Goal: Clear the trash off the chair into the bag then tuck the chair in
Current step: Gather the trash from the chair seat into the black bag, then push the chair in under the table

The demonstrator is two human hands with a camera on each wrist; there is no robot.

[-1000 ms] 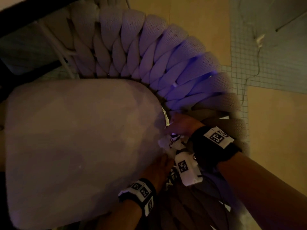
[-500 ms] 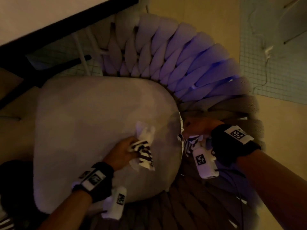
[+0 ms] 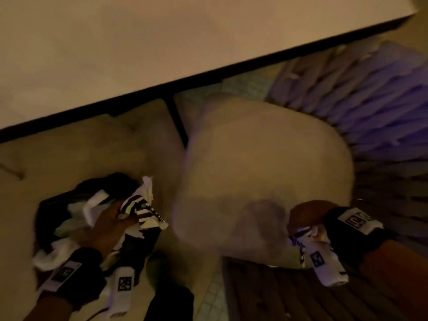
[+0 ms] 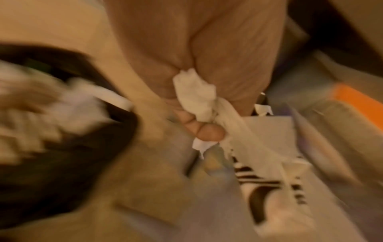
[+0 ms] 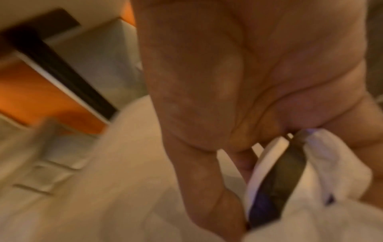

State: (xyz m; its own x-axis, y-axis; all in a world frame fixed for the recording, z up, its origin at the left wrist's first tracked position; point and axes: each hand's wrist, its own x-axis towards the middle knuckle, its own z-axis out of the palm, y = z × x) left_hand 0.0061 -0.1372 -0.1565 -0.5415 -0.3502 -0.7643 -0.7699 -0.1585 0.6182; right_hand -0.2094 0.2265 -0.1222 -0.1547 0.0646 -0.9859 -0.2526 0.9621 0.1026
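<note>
Nearest on the left, the left hand has its grip clamped on a crumpled striped paper wrapper, held at the mouth of the black trash bag, which sits on the floor left of the chair with white paper scraps already inside. In the left wrist view the fingers curl round a wad of white tissue bunched with the wrapper.

Nearest on the right, the right hand is at the near right edge of the seat cushion, its grip closed on a 2nd piece of striped paper trash; the right wrist view shows folded white and dark paper pinched between thumb and fingers.

This trash looks feather-light, soft and easily torn, so I judge a loose whole-hand bunching hold suits it better than a fingertip pinch on an edge, which could rip or shed scraps. The bag is limp, and its mouth may fold shut on a drop.

Farther off, the woven chair back curves round the cushion on the right, and the desk edge runs across the far side. The chair is not yet tucked in.
</note>
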